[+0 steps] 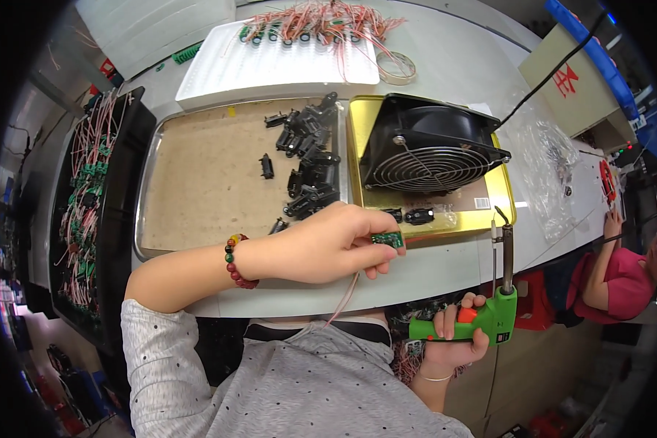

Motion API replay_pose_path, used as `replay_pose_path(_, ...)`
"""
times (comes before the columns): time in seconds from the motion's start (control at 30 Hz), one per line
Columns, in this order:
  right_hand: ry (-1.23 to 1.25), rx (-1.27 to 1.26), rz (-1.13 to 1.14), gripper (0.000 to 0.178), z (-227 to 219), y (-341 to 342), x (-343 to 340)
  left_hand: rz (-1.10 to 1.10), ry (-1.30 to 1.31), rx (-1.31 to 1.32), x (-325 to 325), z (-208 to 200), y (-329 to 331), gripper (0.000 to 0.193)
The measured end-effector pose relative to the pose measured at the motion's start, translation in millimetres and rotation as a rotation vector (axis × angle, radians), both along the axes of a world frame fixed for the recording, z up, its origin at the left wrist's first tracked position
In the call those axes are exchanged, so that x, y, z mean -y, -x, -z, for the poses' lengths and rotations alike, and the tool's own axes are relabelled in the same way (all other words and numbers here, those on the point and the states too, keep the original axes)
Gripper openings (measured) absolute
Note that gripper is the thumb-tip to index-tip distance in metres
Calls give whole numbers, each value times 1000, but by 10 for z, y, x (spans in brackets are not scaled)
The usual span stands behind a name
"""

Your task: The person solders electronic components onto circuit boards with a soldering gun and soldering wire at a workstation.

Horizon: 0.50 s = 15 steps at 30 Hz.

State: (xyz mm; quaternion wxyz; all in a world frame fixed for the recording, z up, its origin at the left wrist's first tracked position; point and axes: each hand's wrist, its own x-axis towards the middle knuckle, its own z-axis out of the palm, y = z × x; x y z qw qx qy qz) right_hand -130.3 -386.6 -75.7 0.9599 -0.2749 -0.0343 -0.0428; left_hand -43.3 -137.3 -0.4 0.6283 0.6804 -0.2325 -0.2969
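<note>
My left hand [327, 244] pinches a small green circuit board [388, 240] between thumb and fingers, its long axis roughly left to right. My right hand [456, 349], lower and to the right, is wrapped around a green soldering gun [504, 315]; its upright tip stands right of the board, well apart. Beyond my left hand, a metal tray [204, 171] and a black fan [436, 146] rest over the white table [431, 271]. Past my right hand is a co-worker [622, 286] in pink.
</note>
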Motion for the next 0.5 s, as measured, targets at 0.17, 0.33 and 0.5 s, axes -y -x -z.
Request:
replay_pose_path(0.17,6,35,-32,43,10,-8,20,-90,131,-149,37,28,0,11)
replay_pose_path(0.33,23,17,-34,43,12,-25,21,-121,-5,61,-1,-37,-70,10)
replay_pose_path(0.5,43,5,-31,44,-22,-42,-24,-268,50,149,-23,55,-73,5)
